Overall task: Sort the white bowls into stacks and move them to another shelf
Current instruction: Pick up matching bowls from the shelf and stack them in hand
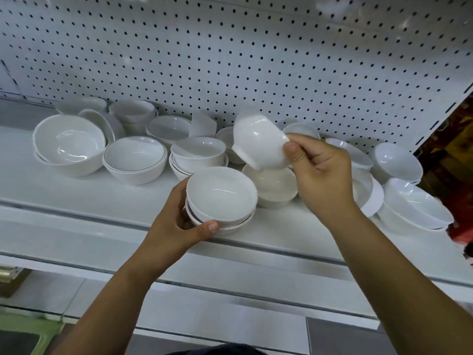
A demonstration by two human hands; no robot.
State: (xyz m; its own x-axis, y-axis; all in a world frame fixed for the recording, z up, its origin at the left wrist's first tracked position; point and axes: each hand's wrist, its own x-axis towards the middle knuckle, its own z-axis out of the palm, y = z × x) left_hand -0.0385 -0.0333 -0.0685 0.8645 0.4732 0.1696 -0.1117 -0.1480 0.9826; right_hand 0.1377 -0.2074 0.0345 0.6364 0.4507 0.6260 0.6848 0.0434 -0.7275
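Two hands busy: the left hand (179, 222) gripped a small bowl stack (221, 199) at the front edge of the shelf (64, 198), thumb curled round it. Meanwhile the right hand (320, 172) pinched a tilted bowl (257, 142) just above the shelf, with loose bowls (135, 158) farther back.

shelf (64, 198): white, pegboard (230, 60) behind | on it: white bowls (135, 160), loose and nested, some tilted

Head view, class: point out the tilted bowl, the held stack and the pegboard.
tilted bowl (258, 142): head view, outer wall.
held stack (221, 193): head view, top bowl's inside.
pegboard (230, 60): head view, bare panel.
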